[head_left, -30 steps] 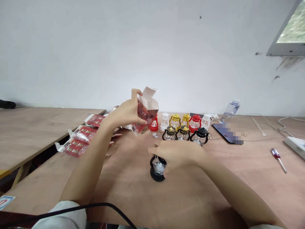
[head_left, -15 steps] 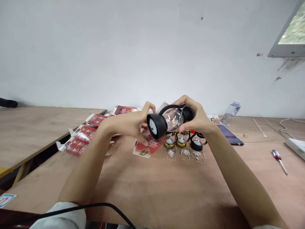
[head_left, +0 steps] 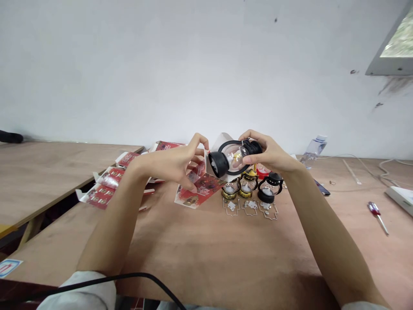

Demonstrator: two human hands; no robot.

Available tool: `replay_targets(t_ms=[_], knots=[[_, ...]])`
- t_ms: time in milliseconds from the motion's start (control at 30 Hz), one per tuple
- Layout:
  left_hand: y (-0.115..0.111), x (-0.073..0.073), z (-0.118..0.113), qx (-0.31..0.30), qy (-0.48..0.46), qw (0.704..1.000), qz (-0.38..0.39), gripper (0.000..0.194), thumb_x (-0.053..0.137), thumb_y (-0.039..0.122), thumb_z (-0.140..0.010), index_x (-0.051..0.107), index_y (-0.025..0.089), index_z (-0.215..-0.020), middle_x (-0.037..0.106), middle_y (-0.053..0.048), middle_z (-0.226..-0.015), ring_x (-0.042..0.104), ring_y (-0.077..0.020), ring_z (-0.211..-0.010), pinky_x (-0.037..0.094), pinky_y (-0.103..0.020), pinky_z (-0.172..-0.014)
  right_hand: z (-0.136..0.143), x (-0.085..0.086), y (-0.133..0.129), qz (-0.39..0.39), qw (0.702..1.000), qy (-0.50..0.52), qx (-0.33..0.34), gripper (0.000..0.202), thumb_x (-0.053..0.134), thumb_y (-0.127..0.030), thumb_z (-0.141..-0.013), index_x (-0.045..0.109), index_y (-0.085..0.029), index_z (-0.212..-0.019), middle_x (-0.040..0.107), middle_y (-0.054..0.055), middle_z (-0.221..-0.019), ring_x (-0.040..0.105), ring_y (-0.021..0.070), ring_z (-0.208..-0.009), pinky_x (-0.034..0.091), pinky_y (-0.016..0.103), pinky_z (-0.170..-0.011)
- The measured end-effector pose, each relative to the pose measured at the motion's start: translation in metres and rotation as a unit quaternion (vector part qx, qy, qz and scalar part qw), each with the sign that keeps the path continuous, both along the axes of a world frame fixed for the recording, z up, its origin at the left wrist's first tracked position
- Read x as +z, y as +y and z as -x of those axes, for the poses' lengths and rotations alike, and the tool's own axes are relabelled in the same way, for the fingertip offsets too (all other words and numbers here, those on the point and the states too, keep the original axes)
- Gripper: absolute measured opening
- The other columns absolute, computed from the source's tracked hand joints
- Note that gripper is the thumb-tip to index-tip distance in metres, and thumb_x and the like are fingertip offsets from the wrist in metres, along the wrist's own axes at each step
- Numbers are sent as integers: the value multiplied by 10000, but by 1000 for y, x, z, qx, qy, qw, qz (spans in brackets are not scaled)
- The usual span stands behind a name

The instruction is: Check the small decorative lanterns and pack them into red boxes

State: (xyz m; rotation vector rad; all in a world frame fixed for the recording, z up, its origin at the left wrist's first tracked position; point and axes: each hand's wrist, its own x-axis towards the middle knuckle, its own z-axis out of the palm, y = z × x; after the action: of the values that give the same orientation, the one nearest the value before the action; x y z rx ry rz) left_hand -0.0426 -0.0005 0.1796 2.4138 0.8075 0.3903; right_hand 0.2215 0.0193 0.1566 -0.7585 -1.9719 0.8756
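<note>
My right hand (head_left: 269,151) is closed round the top of a small black lantern (head_left: 235,156) with a clear globe, which lies tilted nearly on its side. The lantern's base is at the mouth of a red printed cardboard box (head_left: 206,188) with white inner flaps. My left hand (head_left: 180,165) grips that box, thumb on the near face and fingers at the far side. Just below stand other small lanterns: a black lantern (head_left: 270,187), gold-coloured ones (head_left: 247,186) and part of a red one (head_left: 263,170). Bent wire pieces (head_left: 250,208) with small white parts lie before them.
Several red boxes (head_left: 111,178) lie at the left. A screwdriver (head_left: 377,217), a water bottle (head_left: 314,150), a partly hidden phone (head_left: 322,187) and a white device (head_left: 400,200) are at the right. A black cable (head_left: 135,275) crosses the near edge.
The lantern has turned, and its base has moved from in front of the box to its open mouth. The box has shifted slightly left in my left hand.
</note>
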Motion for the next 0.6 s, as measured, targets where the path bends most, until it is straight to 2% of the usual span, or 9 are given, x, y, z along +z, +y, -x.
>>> replay_targets(t_ms=[133, 233, 367, 433, 600], knots=[[6, -1, 1, 16, 32, 998, -54, 647, 727, 196, -628, 272, 228, -1087, 580, -27, -899, 584, -156, -723, 418, -239, -604, 5, 8, -14, -80, 985, -131, -83, 466, 775, -436, -615, 560, -212, -963, 590, 10, -898, 522, 156, -764, 395, 290, -657], [11, -4, -1, 2, 23, 999, -44, 648, 731, 210, -632, 268, 229, -1086, 578, -38, -940, 580, -153, -742, 413, -238, -615, 7, 14, -28, -116, 966, -187, -136, 534, 760, -456, -621, 533, -223, -1043, 604, 36, -984, 545, 183, -808, 407, 305, -669], [10, -6, -8, -22, 27, 999, 20, 654, 725, 190, -628, 261, 226, -1087, 570, -41, -951, 589, -163, -771, 428, -241, -622, 7, 17, -38, -126, 957, -237, -113, 488, 762, -441, -617, 542, -227, -997, 623, 14, -929, 554, 167, -761, 409, 288, -642], [11, -7, -11, -36, 30, 999, 19, 623, 712, 178, -627, 281, 216, -1074, 567, -38, -935, 590, -167, -787, 425, -238, -623, 10, 16, -39, -123, 954, -256, -97, 458, 751, -421, -637, 539, -228, -995, 625, 6, -884, 552, 160, -725, 404, 282, -621], [17, -12, -11, -16, 32, 998, -48, 585, 703, 179, -617, 300, 210, -1040, 540, 0, -848, 547, -134, -676, 383, -221, -556, 20, 9, -35, -216, 940, -226, -135, 545, 740, -402, -653, 488, -232, -1106, 563, 68, -1110, 543, 238, -989, 439, 328, -758]])
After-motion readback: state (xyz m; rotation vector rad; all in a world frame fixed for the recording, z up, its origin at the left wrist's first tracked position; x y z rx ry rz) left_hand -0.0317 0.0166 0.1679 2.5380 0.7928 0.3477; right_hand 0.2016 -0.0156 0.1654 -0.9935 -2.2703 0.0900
